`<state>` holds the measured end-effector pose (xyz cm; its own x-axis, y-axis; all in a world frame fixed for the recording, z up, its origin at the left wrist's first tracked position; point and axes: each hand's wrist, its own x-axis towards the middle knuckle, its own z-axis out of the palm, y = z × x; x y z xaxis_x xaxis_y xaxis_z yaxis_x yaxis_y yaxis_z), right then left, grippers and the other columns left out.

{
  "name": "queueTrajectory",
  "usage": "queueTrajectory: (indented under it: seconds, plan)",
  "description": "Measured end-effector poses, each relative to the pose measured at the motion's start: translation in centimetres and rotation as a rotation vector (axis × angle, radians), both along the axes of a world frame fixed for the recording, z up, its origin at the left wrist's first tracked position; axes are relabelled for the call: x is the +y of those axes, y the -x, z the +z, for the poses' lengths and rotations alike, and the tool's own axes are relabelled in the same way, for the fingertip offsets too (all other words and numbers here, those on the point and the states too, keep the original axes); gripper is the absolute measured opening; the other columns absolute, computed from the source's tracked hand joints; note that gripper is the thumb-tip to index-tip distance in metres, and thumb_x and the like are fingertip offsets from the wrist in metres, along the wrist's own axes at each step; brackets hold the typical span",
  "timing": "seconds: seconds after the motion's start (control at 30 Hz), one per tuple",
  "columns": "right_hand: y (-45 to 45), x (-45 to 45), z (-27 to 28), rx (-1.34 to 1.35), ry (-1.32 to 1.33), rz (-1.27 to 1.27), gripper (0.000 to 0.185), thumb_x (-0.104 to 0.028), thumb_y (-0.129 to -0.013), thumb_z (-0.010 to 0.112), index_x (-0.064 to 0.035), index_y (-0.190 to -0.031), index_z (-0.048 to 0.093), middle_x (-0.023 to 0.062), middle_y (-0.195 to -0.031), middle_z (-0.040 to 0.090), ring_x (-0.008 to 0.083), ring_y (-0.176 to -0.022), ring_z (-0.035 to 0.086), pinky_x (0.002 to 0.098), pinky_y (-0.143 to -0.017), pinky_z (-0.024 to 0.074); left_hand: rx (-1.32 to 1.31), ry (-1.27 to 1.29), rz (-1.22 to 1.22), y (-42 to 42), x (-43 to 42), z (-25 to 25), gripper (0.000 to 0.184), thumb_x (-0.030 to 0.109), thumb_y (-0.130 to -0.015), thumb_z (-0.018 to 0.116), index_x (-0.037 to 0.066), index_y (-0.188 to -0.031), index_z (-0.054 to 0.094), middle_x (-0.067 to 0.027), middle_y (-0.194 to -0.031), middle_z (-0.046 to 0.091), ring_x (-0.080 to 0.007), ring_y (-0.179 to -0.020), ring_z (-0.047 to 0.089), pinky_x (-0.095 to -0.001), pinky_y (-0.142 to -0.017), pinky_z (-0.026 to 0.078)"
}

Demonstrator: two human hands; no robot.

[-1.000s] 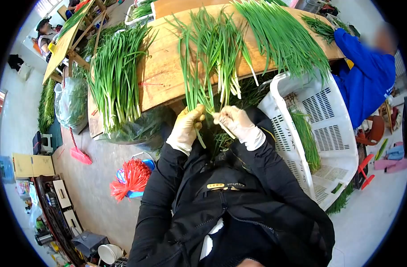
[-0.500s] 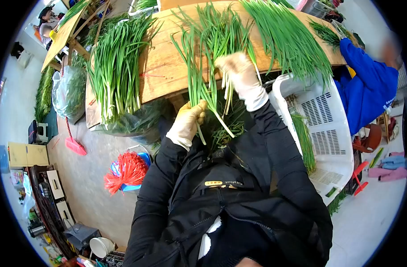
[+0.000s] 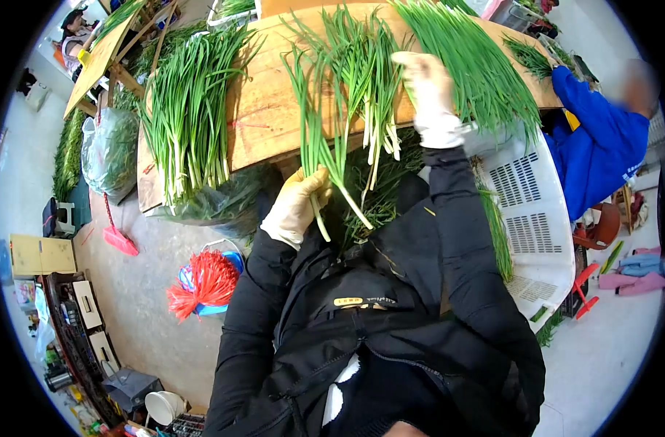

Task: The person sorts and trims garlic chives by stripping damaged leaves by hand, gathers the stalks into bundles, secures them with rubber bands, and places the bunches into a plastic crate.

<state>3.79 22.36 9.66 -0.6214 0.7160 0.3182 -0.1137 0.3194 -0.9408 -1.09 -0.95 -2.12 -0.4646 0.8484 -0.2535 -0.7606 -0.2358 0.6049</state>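
Note:
My left hand [image 3: 300, 204], in a pale yellowish glove, is closed around a few garlic chives [image 3: 316, 149], their white ends poking out below the fingers. Their green leaves reach up to the wooden table. My right hand [image 3: 428, 81], in a similar glove, is above the table with its fingers curled; whether something is in them is hidden. Left of it, a loose bunch of garlic chives [image 3: 380, 95] lies with its white ends over the table's front edge. A large pile of garlic chives [image 3: 467, 62] lies just right of that hand.
Another thick bunch [image 3: 190, 109] lies on the left of the wooden table [image 3: 263, 109]. A white plastic basket [image 3: 525, 211] stands at right, close to a person in blue [image 3: 598, 138]. A blue bucket with red strips [image 3: 208, 280] and a pink dustpan [image 3: 120, 240] are on the floor.
My right hand has moved up and to the right, away from the loose bunch. My left hand keeps its grip and has shifted only slightly.

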Motion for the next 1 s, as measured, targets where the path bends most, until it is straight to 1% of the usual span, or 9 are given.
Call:
queueTrajectory:
  seconds: [0.07, 0.13, 0.2, 0.4, 0.5, 0.63, 0.73, 0.87, 1.0]
  plan:
    - [-2.4, 2.3, -0.7, -0.036, -0.004, -0.071, 0.021, -0.025, -0.086, 0.05, -0.0073, -0.087, 0.062, 0.0035, -0.08, 0.061, 0.0163, -0.076, 0.054, 0.0299, -0.074, 0.0439, -0.151, -0.031, 0.023, 0.1, -0.4, 0.2, 0.021, 0.015, -0.083, 0.056, 0.007, -0.103, 0.055, -0.0087, -0.1, 0.059, -0.0206, -0.092, 0.057, -0.0322, -0.077, 0.048]
    - [-3.6, 2.3, -2.3, -0.152, -0.314, 0.308, 0.025, -0.027, -0.086, 0.049, -0.006, -0.088, 0.062, 0.0072, -0.078, 0.061, 0.0212, -0.078, 0.056, 0.0326, -0.074, 0.0437, -0.158, -0.054, -0.009, 0.6, -0.7, 0.0, 0.025, 0.015, -0.084, 0.055, 0.005, -0.107, 0.053, -0.0104, -0.102, 0.058, -0.0231, -0.098, 0.056, -0.0343, -0.081, 0.048]
    - [-4.4, -1.8, -1.5, -0.572, -0.373, 0.503, 0.033, -0.035, -0.083, 0.05, -0.0047, -0.086, 0.061, 0.0117, -0.078, 0.06, 0.0263, -0.082, 0.057, 0.0349, -0.073, 0.0435, -0.144, 0.026, 0.049, 0.5, -0.5, 0.2, 0.028, 0.015, -0.086, 0.052, 0.001, -0.109, 0.051, -0.0136, -0.106, 0.057, -0.0234, -0.095, 0.057, -0.0323, -0.075, 0.05]
    - [-4.4, -8.3, -3.7, -0.885, -0.649, 0.854, 0.051, -0.056, -0.073, 0.054, -0.0055, -0.079, 0.057, 0.0111, -0.067, 0.06, 0.0278, -0.069, 0.06, 0.0378, -0.064, 0.0447, 0.0, 0.0, 0.105, -0.1, 0.7, 1.1, 0.027, 0.013, -0.085, 0.052, -0.002, -0.109, 0.05, -0.015, -0.106, 0.057, -0.0205, -0.09, 0.058, -0.031, -0.078, 0.049]
    - [-4.3, -9.0, -4.0, -0.863, -0.353, 0.788, 0.054, -0.056, -0.078, 0.049, -0.0032, -0.077, 0.058, 0.0142, -0.067, 0.059, 0.0288, -0.068, 0.059, 0.0384, -0.062, 0.0435, 0.108, 0.016, 0.083, 0.1, 1.0, 0.5, 0.027, 0.008, -0.083, 0.055, -0.001, -0.109, 0.051, -0.0124, -0.101, 0.06, -0.0195, -0.088, 0.059, -0.0303, -0.079, 0.048]
    - [-3.9, -7.6, -7.1, -0.652, 0.071, 0.655, 0.03, -0.03, -0.082, 0.057, -0.0009, -0.076, 0.059, 0.0112, -0.064, 0.056, 0.0208, -0.06, 0.055, 0.0295, -0.054, 0.0411, 0.048, 0.018, 0.085, -0.6, 1.3, 0.5, 0.021, 0.006, -0.08, 0.059, 0.003, -0.1, 0.055, -0.0047, -0.088, 0.061, -0.0127, -0.076, 0.058, -0.0244, -0.07, 0.048]
    - [-4.2, -7.9, -7.8, -0.54, 0.074, 0.575, 0.028, -0.027, -0.083, 0.056, -0.0015, -0.073, 0.058, 0.0101, -0.065, 0.056, 0.02, -0.06, 0.055, 0.03, -0.054, 0.0408, 0.07, 0.024, 0.129, -0.5, 1.8, 1.1, 0.02, 0.005, -0.079, 0.059, 0.002, -0.098, 0.055, -0.0033, -0.084, 0.061, -0.0112, -0.072, 0.058, -0.0232, -0.068, 0.048]
    - [-5.1, -9.1, -8.5, -0.284, -0.572, 0.23, 0.023, -0.022, -0.086, 0.05, -0.0029, -0.075, 0.052, 0.0123, -0.066, 0.05, 0.0301, -0.062, 0.051, 0.0359, -0.057, 0.0421, 0.087, 0.004, 0.217, -0.1, 2.8, 0.3, 0.02, 0.004, -0.077, 0.059, 0.0, -0.097, 0.057, -0.0067, -0.088, 0.063, -0.0096, -0.067, 0.055, -0.0195, -0.065, 0.044]
    - [-8.7, -9.3, -8.8, -0.375, -0.589, 0.231, 0.021, -0.018, -0.082, 0.054, -0.0044, -0.067, 0.048, 0.0113, -0.064, 0.049, 0.029, -0.059, 0.051, 0.0375, -0.053, 0.042, 0.148, 0.046, 0.276, 0.8, 3.1, 1.3, 0.017, 0.003, -0.077, 0.06, -0.002, -0.093, 0.058, -0.0086, -0.087, 0.064, -0.009, -0.063, 0.052, -0.019, -0.061, 0.042]
